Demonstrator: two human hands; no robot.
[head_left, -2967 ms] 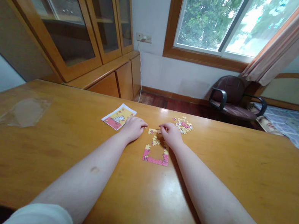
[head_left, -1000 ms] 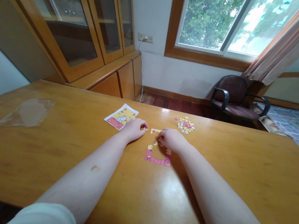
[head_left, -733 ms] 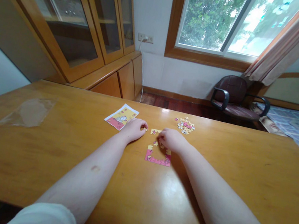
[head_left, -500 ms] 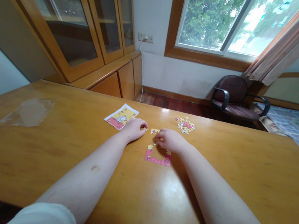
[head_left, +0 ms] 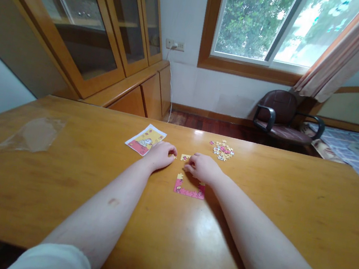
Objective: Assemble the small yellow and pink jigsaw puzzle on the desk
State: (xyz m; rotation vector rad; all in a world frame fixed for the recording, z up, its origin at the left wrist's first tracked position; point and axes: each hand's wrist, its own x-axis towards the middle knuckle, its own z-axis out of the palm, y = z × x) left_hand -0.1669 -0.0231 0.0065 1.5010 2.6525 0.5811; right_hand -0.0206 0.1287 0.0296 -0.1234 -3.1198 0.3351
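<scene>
My left hand (head_left: 161,155) rests on the table beside the picture sheet, its fingers curled to a pinch around a small yellow puzzle piece (head_left: 174,156). Across from it, my right hand (head_left: 205,168) hovers low over the puzzle, fingertips pressed together; what they hold is too small and hidden to make out. Just beyond those fingers lies a joined yellow puzzle strip (head_left: 184,157), partly covered by the hand. Nearer to me is a U-shaped puzzle border (head_left: 189,193), pink along the bottom with yellow tops on its sides. My right hand hides part of its right side.
A pile of loose puzzle pieces (head_left: 223,151) lies behind my right hand. The printed picture sheet (head_left: 141,145) is left of my left hand, and a clear plastic bag (head_left: 35,133) lies at the table's far left. An armchair (head_left: 278,115) stands beyond the table.
My right hand has shifted slightly left, and its fingers have drawn closer together above the puzzle border. My left hand stays in nearly the same place.
</scene>
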